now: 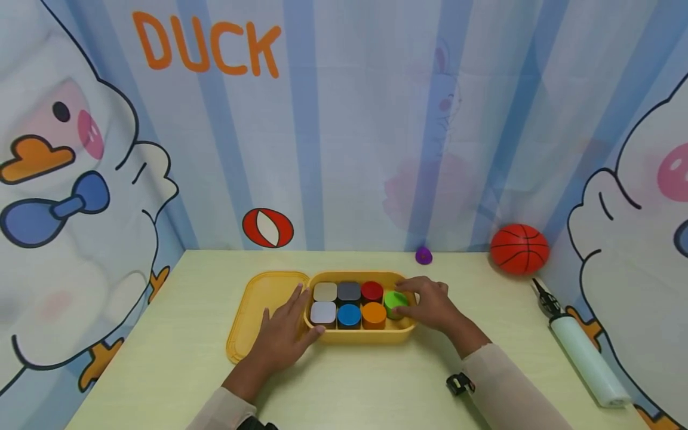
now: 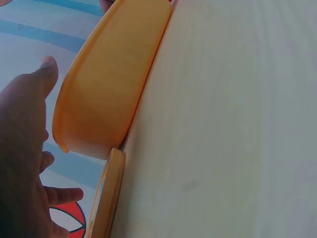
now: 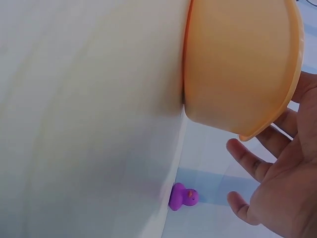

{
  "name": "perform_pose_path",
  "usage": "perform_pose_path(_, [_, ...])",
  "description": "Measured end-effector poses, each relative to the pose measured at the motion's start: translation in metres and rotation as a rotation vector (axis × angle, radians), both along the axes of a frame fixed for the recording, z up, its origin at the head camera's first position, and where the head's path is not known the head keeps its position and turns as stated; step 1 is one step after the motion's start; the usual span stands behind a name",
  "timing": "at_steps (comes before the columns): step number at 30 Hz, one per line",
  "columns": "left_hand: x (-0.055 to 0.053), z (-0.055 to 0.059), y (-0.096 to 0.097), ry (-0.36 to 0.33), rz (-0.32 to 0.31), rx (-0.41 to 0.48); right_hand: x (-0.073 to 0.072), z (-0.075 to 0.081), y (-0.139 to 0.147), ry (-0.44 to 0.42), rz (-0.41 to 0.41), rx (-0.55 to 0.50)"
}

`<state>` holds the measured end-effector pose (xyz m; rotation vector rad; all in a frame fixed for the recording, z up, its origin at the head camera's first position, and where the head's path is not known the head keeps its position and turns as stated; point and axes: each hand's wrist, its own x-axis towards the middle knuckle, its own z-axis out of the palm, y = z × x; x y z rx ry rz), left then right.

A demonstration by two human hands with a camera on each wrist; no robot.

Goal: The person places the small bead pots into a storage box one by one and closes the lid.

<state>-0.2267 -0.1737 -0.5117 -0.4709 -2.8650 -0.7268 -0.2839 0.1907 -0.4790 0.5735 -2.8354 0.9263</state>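
A yellow oval box [image 1: 365, 337] stands on the table, holding several small jars with coloured lids in two rows. At its right end my right hand [image 1: 434, 303] reaches over the rim and pinches a green-lidded jar [image 1: 396, 300] between thumb and fingers. The right wrist view shows that hand's fingers [image 3: 250, 159] beyond the box wall, the grip itself hidden. My left hand [image 1: 280, 339], fingers extended, lies at the box's left end, above the yellow lid [image 1: 249, 310]. Beside the green one are an orange-lidded jar [image 1: 374, 315] and a red-lidded jar [image 1: 372, 291].
A small purple toy duck [image 1: 423, 255] stands at the table's back edge. To its right sits a red ball with black lines [image 1: 519, 249]. A pale green cylinder pump [image 1: 588, 361] with a black nozzle lies along the right side. A printed curtain hangs behind.
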Motion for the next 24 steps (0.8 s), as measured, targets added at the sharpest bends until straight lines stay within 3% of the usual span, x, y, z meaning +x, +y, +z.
perform_pose_path(10, [-0.003, 0.014, -0.022, 0.037, 0.094, -0.059, 0.004, 0.001, -0.004, 0.040, 0.006, -0.077])
perform_pose_path(16, [-0.002, 0.018, -0.048, 0.028, 0.161, -0.059, 0.006, 0.007, -0.024, 0.056, 0.026, -0.135])
perform_pose_path(24, [-0.004, 0.020, -0.072, 0.003, 0.239, -0.087, 0.016, 0.019, -0.057, 0.007, 0.075, -0.222])
